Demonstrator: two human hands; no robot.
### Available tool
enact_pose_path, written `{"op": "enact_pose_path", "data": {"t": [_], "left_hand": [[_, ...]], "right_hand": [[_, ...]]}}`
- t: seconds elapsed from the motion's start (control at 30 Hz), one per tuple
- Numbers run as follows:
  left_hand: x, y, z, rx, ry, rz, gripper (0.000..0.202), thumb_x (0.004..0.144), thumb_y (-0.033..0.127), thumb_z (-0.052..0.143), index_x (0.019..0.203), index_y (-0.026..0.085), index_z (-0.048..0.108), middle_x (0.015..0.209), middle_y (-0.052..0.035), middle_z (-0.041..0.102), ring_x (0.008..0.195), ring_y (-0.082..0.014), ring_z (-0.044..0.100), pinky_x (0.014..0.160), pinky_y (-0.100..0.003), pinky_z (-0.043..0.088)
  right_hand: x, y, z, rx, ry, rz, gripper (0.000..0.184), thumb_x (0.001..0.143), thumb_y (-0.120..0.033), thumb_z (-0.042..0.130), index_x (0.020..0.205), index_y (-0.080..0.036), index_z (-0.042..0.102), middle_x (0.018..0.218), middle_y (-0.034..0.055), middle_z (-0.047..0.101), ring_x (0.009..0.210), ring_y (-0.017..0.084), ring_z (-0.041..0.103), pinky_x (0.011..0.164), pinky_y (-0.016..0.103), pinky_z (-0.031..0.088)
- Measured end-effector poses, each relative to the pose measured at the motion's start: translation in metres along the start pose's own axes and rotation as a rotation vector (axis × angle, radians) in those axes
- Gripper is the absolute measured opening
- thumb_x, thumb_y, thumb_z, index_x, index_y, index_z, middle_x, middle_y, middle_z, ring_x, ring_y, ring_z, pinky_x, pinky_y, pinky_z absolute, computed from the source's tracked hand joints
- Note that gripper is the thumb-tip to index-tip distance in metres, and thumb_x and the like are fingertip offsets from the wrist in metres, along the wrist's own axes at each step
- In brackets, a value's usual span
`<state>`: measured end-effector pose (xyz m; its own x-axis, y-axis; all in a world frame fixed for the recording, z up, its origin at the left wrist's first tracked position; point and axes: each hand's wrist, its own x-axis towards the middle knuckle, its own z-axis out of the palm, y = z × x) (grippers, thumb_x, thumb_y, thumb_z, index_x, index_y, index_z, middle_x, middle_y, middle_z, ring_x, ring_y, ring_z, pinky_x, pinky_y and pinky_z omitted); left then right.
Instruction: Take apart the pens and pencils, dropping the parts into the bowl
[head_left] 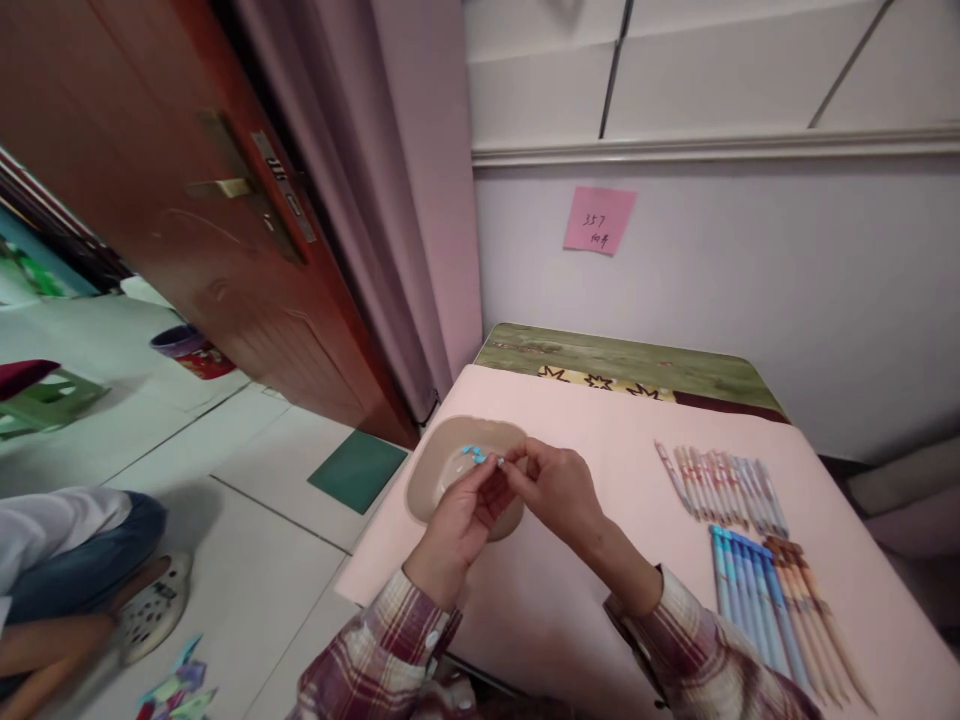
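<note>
My left hand (459, 518) and my right hand (556, 492) meet over a beige bowl (431, 478) at the left edge of a pink-covered table (585, 600). Both hands pinch a small pale thing between their fingertips; it is too small to name. A few small blue pieces (472, 452) lie in the bowl just beyond the fingers. Both wrists wear plaid sleeves.
Several pens lie in rows on the right of the table, a pale-patterned group (720, 480) farther away and a blue and brown group (772, 590) nearer. A pink note (598, 220) sticks on the wall. A wooden door (172, 210) stands open at left. Another person's leg and shoe (150, 600) rest on the floor.
</note>
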<state>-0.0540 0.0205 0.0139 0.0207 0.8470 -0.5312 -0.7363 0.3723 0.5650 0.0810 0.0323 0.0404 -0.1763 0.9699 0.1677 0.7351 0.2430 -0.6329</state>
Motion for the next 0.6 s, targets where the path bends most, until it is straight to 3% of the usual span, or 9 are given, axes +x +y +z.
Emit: {"op": "enact_pose_path", "data": {"t": [0.13, 0.3, 0.5, 0.6], "left_hand": [[-0.002, -0.014, 0.014, 0.028, -0.025, -0.021, 0.006, 0.077, 0.015, 0.070, 0.081, 0.015, 0.066, 0.078, -0.0033, 0.073, 0.067, -0.0118, 0.069, 0.064, -0.020, 0.056], [-0.004, -0.028, 0.020, 0.022, -0.055, 0.014, 0.009, 0.074, 0.014, 0.073, 0.078, 0.013, 0.065, 0.075, -0.0040, 0.072, 0.066, -0.0137, 0.069, 0.065, -0.023, 0.057], [-0.003, -0.039, 0.025, -0.023, -0.094, 0.022, 0.009, 0.074, 0.014, 0.072, 0.079, 0.013, 0.065, 0.077, -0.0048, 0.072, 0.069, -0.0145, 0.069, 0.070, -0.026, 0.058], [-0.004, -0.042, 0.029, -0.032, -0.122, -0.036, 0.006, 0.077, 0.013, 0.070, 0.081, 0.013, 0.066, 0.080, -0.0056, 0.073, 0.070, -0.0145, 0.069, 0.072, -0.027, 0.058]], "right_hand": [[-0.015, 0.006, -0.005, -0.278, 0.043, -0.001, 0.017, 0.088, -0.034, 0.053, 0.092, -0.024, 0.067, 0.073, 0.0009, 0.071, 0.066, 0.015, 0.065, 0.056, 0.022, 0.031], [-0.024, 0.014, -0.011, -0.415, -0.006, -0.005, 0.020, 0.093, -0.029, 0.049, 0.091, -0.022, 0.067, 0.083, 0.0050, 0.073, 0.067, 0.017, 0.066, 0.053, 0.024, 0.029], [-0.031, 0.034, -0.018, -0.230, 0.134, -0.156, 0.022, 0.094, -0.034, 0.050, 0.092, -0.025, 0.070, 0.089, 0.0029, 0.074, 0.077, 0.015, 0.067, 0.062, 0.021, 0.036], [-0.031, 0.046, -0.020, -0.094, 0.188, -0.146, 0.023, 0.092, -0.039, 0.054, 0.090, -0.025, 0.071, 0.085, 0.0015, 0.074, 0.071, 0.012, 0.066, 0.063, 0.020, 0.038]]}}
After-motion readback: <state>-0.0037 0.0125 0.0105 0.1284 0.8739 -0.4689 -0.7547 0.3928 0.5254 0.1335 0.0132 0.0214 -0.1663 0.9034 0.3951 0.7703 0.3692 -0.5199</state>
